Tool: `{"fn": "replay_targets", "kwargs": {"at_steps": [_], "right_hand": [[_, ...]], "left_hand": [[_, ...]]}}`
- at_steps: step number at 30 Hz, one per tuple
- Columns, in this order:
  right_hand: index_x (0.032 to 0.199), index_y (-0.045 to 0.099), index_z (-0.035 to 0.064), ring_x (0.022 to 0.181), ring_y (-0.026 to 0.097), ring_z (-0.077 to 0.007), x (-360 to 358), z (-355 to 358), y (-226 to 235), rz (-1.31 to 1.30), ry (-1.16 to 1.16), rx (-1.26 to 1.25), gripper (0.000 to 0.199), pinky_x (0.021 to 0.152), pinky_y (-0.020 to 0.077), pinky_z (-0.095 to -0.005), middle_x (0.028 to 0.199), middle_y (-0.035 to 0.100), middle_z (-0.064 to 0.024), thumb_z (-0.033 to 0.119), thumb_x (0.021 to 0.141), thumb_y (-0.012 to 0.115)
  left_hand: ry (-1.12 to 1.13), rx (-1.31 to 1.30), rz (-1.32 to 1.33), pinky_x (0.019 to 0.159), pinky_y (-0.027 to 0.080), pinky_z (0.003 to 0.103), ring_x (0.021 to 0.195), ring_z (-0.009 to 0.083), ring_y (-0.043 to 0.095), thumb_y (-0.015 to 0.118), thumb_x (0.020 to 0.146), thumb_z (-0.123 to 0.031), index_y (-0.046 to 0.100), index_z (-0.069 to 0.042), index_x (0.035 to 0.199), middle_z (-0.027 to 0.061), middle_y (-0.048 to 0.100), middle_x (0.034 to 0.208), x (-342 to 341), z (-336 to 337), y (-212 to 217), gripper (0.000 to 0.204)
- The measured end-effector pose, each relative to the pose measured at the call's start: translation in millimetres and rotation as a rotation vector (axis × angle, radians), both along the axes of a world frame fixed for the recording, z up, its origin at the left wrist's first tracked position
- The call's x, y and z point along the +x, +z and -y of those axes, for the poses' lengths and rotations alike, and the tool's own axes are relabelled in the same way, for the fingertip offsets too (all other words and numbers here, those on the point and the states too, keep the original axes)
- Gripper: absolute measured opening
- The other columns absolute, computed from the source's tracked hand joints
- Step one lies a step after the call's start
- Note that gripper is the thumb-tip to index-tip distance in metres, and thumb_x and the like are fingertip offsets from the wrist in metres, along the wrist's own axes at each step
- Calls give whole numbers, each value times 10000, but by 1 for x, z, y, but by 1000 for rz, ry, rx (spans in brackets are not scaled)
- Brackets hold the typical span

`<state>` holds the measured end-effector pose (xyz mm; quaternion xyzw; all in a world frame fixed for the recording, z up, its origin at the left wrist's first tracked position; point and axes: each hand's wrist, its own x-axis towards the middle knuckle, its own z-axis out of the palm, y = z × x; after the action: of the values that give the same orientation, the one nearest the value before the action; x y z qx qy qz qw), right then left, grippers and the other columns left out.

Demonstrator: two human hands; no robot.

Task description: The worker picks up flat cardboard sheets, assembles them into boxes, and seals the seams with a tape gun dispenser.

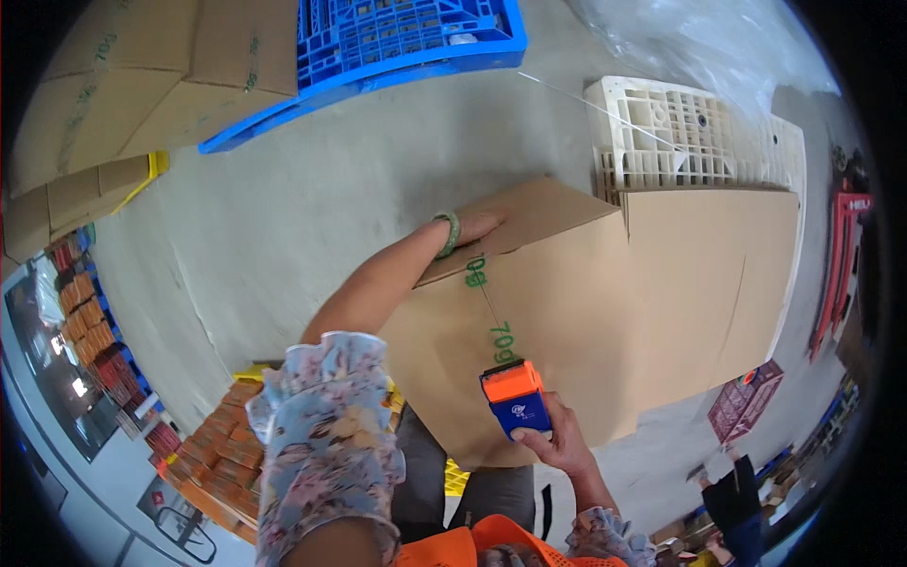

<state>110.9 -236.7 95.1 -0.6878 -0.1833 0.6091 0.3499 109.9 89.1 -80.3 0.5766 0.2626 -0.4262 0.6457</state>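
A brown cardboard box (567,312) with green print stands in front of me, a seam running along its upper face. My right hand (562,439) grips a blue and orange tape dispenser (518,402), holding it over the near part of that face by the seam. At the box's far left edge, my left hand (480,227), with a green bangle (448,234) on the wrist, touches the cardboard by a raised flap (543,213). Its fingers are mostly hidden there.
Flat cardboard sheets (713,283) lie on a white pallet (675,128) at right. Ahead is a blue pallet (416,61); large cartons (142,85) stand far left. Orange-brown bundles (227,444) are stacked near left. Clear plastic film (699,38) lies far right. Another person (732,506) is at lower right.
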Motion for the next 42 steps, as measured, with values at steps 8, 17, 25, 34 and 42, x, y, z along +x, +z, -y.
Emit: {"fn": "replay_targets", "kwargs": {"at_steps": [8,17,25,34,42], "right_hand": [[1090,546,-29,827,566,-392,7,3,-13,94,-66,155,557,749,466,-426,884,577,-229,424,805,697],[1089,567,-24,813,632,-400,-4,-9,11,-60,-165,59,507,729,494,-457,871,632,-244,403,835,665],[1016,581,-13,792,617,-390,-43,132,41,-67,-194,-43,437,723,493,-438,858,624,-224,355,810,697],[1063,555,15,898,582,-415,-88,243,42,-57,-144,-133,469,780,480,-456,963,607,-228,335,771,733],[1100,540,8,911,570,-406,-113,310,10,-1,-156,-156,530,809,483,-447,1003,598,-219,282,694,743]], "left_hand": [[-95,620,220,1056,360,423,1286,404,422,350,988,-429,373,-22,1422,242,480,1366,20,1,126,596],[-298,1304,768,1078,333,467,1318,425,373,608,875,-327,154,18,1489,256,371,1441,-19,64,98,838],[-300,1248,784,1032,377,451,1249,429,433,569,892,-295,127,13,1495,276,396,1402,-17,64,105,808],[-274,1189,725,1080,318,427,1334,428,345,458,939,-272,128,36,1490,296,276,1483,-12,68,115,712],[-321,1274,763,1077,324,418,1330,409,369,443,934,-276,167,10,1493,267,312,1483,-12,68,111,686]]}}
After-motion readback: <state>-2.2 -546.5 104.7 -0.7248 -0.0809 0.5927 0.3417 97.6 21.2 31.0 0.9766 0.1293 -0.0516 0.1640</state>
